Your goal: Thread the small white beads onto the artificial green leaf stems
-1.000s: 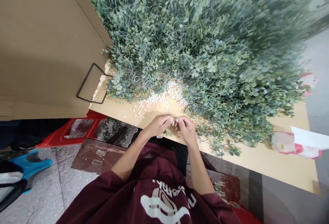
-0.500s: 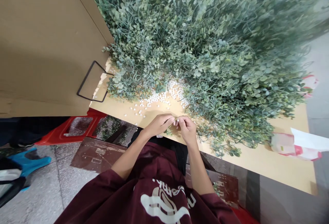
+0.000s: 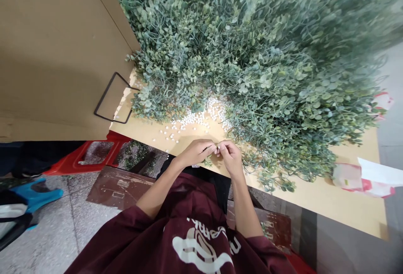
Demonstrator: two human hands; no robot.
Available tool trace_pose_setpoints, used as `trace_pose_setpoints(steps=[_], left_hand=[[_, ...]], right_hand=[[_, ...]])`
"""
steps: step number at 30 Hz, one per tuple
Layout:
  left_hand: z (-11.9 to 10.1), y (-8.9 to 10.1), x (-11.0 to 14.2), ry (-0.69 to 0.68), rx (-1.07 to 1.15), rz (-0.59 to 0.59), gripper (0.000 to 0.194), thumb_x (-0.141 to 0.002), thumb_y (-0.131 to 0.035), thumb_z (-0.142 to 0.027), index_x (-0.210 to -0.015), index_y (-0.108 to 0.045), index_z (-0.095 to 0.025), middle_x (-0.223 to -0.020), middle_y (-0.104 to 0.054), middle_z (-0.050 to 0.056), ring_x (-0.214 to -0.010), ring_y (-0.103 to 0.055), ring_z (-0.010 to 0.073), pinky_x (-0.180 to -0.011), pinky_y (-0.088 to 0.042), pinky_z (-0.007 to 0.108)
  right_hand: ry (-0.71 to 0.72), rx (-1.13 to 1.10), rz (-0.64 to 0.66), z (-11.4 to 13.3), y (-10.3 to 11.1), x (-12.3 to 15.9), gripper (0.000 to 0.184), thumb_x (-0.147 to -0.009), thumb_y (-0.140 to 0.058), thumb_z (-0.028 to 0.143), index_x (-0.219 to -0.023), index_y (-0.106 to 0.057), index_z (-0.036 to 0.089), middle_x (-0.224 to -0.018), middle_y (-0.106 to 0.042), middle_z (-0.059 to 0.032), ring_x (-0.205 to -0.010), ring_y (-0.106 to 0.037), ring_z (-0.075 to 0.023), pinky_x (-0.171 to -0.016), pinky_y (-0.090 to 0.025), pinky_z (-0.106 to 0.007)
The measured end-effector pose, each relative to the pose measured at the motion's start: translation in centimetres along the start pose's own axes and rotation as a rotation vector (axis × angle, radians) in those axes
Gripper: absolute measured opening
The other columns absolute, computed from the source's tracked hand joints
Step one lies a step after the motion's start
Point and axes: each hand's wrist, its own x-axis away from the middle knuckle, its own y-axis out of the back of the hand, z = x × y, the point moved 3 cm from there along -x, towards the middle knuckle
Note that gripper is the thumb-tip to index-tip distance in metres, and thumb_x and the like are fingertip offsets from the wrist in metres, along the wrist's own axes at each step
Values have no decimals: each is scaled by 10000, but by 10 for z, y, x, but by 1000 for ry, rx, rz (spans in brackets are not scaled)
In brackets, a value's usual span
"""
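Note:
My left hand (image 3: 197, 153) and my right hand (image 3: 230, 158) meet above the front edge of a light wooden table (image 3: 302, 188). Their fingertips pinch a tiny white bead (image 3: 217, 150), partly hidden by the fingers. A thin green stem seems to run from the left fingers, though it is hard to make out. Beyond my hands, a scatter of loose white beads (image 3: 200, 119) lies on the tabletop. A large heap of artificial eucalyptus-like greenery (image 3: 252, 60) spreads around the beads and reaches close to my right hand.
A large cardboard sheet (image 3: 56, 56) with a black wire frame (image 3: 104, 94) stands at the table's left. A plastic bag (image 3: 348, 176) and white paper (image 3: 376, 173) lie at the right. Below the table edge are a red plastic stool (image 3: 97, 158) and a brown board (image 3: 116, 188).
My hands stay together at about the same spot, with small finger movements. The view has drifted slightly, and the table and greenery sit a little differently in the frame.

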Motion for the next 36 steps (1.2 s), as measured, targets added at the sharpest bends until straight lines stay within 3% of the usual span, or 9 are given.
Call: trace_pose_setpoints(steps=[11,25,30,36], left_hand=[[-1,-2,0,-19,-49,-2,418,-1000,-326,-394,-839,-628,-155,-828,-629,40,-796,-564,147,-766,-414,232],[-1,-2,0,36,17,-49,414,-994,-328,-419,-832,-603,-155,-823,-617,28,-772,-561,133,-741,-415,223],[-1,-1,1,5,-3,-61,374,-989,-348,-375,-806,-587,-153,-800,-599,20,-759,-545,132,-723,-400,224],[0,3,4,33,147,-152,369,-989,-366,-399,-816,-579,-153,-741,-563,1,-684,-513,113,-679,-390,219]], right_hand=[[-11,-11,49,4,1,-1,217,-887,-590,393,-775,-589,207,-678,-613,4,-586,-561,-127,-596,-475,-260],[-11,-23,-29,2,0,0,211,-887,-575,429,-904,-592,219,-697,-609,8,-616,-571,-137,-628,-488,-276],[37,-4,-9,6,-2,2,162,-855,-636,371,-843,-633,210,-722,-626,-9,-659,-582,-143,-636,-490,-276],[71,64,70,7,0,-6,234,-896,-564,399,-961,-709,227,-800,-647,-32,-691,-595,-160,-675,-497,-309]])
